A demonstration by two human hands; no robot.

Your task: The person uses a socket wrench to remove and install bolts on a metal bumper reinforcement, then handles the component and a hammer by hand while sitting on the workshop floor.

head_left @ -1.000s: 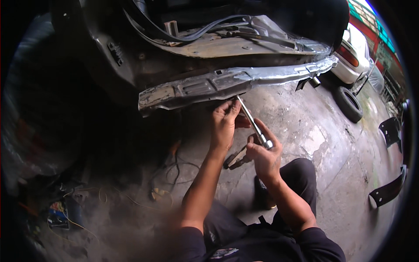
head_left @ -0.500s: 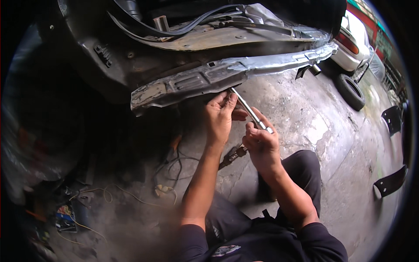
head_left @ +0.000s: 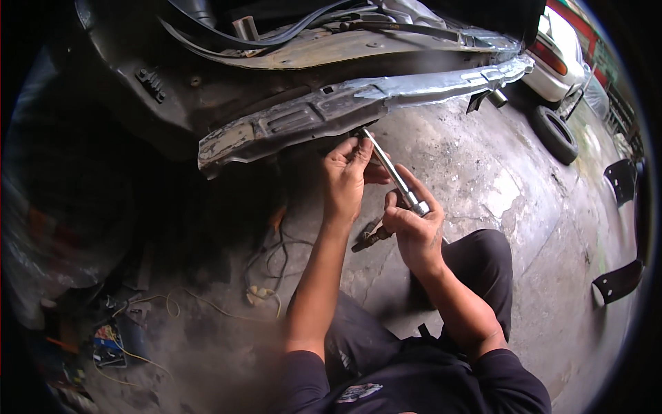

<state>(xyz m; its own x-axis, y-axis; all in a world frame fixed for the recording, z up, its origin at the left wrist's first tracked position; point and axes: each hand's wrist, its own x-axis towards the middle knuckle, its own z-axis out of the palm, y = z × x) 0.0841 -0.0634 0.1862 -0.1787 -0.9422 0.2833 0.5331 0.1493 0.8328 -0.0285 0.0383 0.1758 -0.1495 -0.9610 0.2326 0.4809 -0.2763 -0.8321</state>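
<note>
My left hand (head_left: pixel 345 172) is closed around the upper end of a long chrome socket tool (head_left: pixel 394 170), just below the lower edge of a bare metal beam (head_left: pixel 285 126) on a car body. Whether its fingertips also pinch a small part is hidden. My right hand (head_left: pixel 417 228) grips the tool's lower end, where a thick socket-like piece shows, with the forefinger lying along the shaft. A brown-and-metal object (head_left: pixel 372 237), too unclear to name, shows just left of and below my right hand.
A loose tyre (head_left: pixel 555 136) lies on the concrete floor near a white car (head_left: pixel 552 65). Curved black panels (head_left: pixel 614 283) are at the right. Cables (head_left: pixel 276 259) and a cluttered case (head_left: pixel 110 348) lie at lower left. My bent knee (head_left: pixel 483 248) is below the beam.
The beam, car body and both hands with the tool sit higher and further left in the picture than a second ago, as the view has shifted. The grip looks much the same.
</note>
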